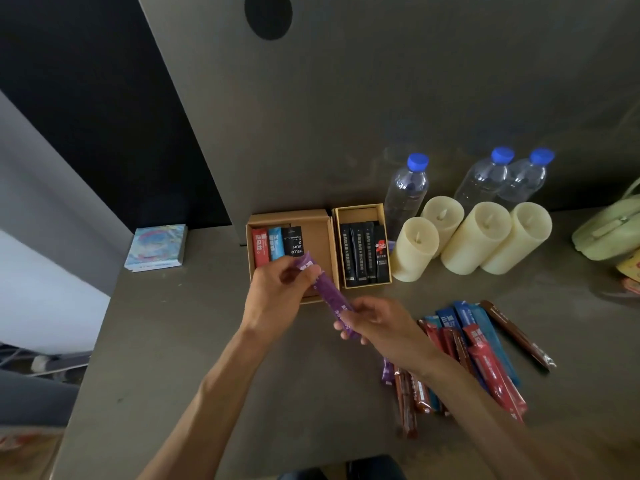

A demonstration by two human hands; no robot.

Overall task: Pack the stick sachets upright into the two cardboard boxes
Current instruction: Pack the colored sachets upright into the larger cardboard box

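Here: long purple stick sachet, tilted, pinched by left hand, right hand.

i seem to be at an office-style desk: a plain grey table set against a grey partition panel with a round cable hole. capped water bottles, flameless pillar candles, a pale green bag and a small colourful box sit on it. cables lie on the floor to my left.
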